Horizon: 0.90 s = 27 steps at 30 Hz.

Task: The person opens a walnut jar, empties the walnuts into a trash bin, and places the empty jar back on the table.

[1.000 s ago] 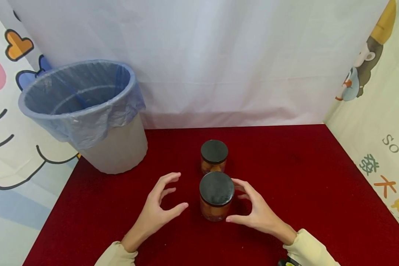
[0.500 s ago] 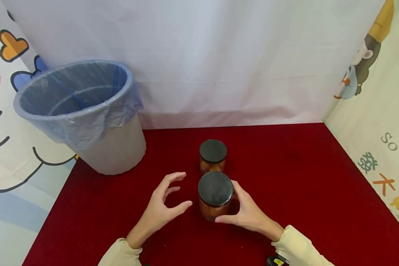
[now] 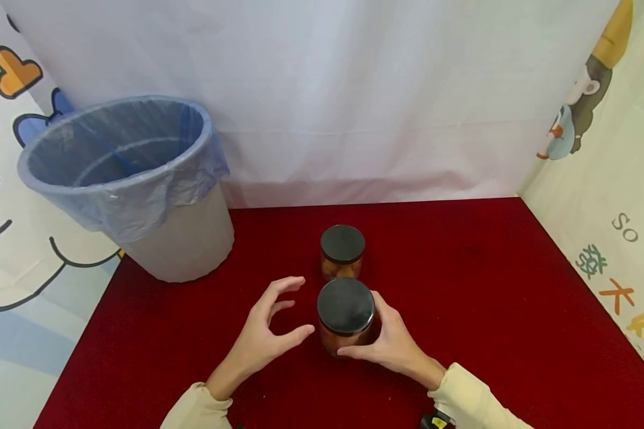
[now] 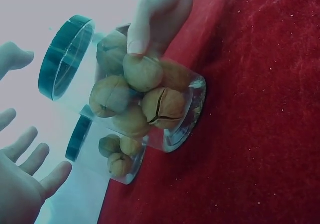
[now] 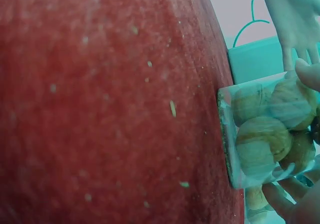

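A clear jar of walnuts (image 3: 346, 307) with a black lid stands upright on the red cloth. My right hand (image 3: 389, 339) holds its right side, thumb across the front and fingers behind; in the left wrist view that thumb (image 4: 137, 37) lies over the glass. Fingers spread and gently bent, my left hand (image 3: 263, 333) hovers at the jar's left with a gap between. Through the glass several whole walnuts (image 5: 262, 139) show, one with a dark crack (image 4: 162, 107). Directly behind is a second, smaller-looking walnut jar (image 3: 342, 247), its lower front partly hidden by the near jar.
At the back left stands a pale bin (image 3: 193, 244) lined with a translucent blue bag (image 3: 139, 220). A white curtain (image 3: 375, 107) closes off the back, and printed sheets hang at both sides. Small crumbs (image 5: 173, 108) dot the red cloth (image 3: 488, 298).
My right hand has moved left and wrapped around the near jar, its thumb now across the front. The left hand has come slightly closer to the jar. Both jars stay standing.
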Each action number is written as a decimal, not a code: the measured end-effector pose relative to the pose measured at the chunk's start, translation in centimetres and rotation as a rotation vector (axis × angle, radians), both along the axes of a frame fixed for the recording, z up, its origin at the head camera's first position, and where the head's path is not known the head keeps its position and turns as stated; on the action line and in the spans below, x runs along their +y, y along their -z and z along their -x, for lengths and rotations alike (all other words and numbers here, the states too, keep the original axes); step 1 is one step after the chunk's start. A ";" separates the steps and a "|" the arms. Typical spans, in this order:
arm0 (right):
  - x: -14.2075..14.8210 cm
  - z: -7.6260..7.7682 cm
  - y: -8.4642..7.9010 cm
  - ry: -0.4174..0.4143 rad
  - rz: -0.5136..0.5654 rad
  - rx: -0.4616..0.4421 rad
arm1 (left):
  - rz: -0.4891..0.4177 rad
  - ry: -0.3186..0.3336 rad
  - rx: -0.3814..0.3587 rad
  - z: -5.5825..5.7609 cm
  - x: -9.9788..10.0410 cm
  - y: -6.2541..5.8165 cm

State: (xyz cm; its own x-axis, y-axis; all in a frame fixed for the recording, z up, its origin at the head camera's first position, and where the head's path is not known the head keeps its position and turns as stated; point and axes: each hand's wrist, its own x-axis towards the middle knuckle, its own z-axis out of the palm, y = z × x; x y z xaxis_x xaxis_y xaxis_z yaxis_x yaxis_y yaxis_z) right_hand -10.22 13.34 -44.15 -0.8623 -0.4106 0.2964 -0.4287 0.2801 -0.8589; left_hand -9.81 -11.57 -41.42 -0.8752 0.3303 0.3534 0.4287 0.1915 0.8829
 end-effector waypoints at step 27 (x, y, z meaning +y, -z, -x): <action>1.2 -0.9 -3.7 0.022 -0.140 0.293 | -0.014 0.116 0.093 -0.5 0.1 -2.4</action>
